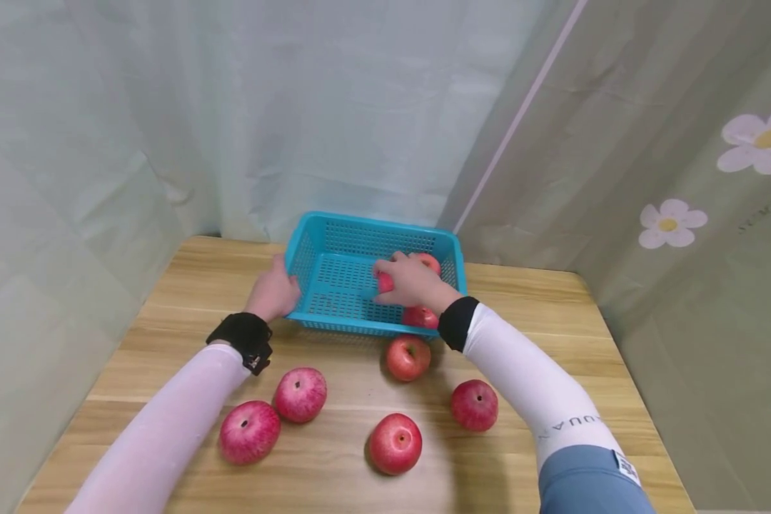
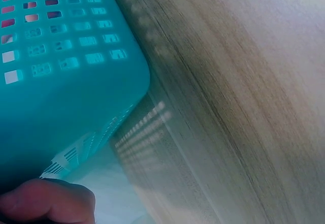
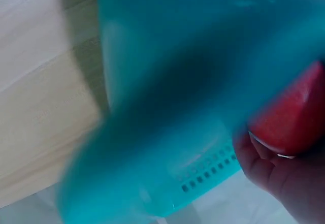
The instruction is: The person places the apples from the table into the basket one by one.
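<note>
1. Left hand [image 1: 273, 291] resting against left wall of basket [image 1: 334, 223], fingers relaxed; thumb [image 2: 48, 202] seen only by left wrist.
2. Right hand [image 1: 411, 280] inside basket, gripping apple [image 3: 292, 115]; head view mostly hides it.
3. Five loose apples [image 1: 395, 442] on table [image 1: 552, 335] nearer.

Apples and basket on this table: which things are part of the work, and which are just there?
In use:
blue basket, steadied by left hand
apple held by right hand
two apples already inside
five apples on the table

Just there:
wooden table
flowered curtain
</note>
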`<move>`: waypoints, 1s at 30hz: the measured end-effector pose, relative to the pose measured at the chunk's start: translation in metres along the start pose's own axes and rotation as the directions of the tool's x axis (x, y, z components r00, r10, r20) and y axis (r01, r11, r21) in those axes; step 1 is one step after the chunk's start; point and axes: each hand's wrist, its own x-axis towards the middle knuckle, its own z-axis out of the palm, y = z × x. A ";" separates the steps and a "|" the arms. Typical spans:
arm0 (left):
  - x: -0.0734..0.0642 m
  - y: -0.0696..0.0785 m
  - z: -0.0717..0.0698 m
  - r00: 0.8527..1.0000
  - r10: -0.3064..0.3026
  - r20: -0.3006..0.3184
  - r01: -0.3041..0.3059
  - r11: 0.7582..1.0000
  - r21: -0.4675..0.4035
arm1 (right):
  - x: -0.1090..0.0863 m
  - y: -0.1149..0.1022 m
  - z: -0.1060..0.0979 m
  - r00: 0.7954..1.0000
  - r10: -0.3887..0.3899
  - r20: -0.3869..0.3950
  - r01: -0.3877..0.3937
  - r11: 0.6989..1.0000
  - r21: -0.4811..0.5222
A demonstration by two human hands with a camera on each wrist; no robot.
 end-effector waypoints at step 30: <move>-0.008 0.005 0.000 1.000 0.005 0.015 -0.005 1.000 -0.005 | 0.006 0.008 0.046 0.999 -0.053 0.005 0.053 0.998 -0.044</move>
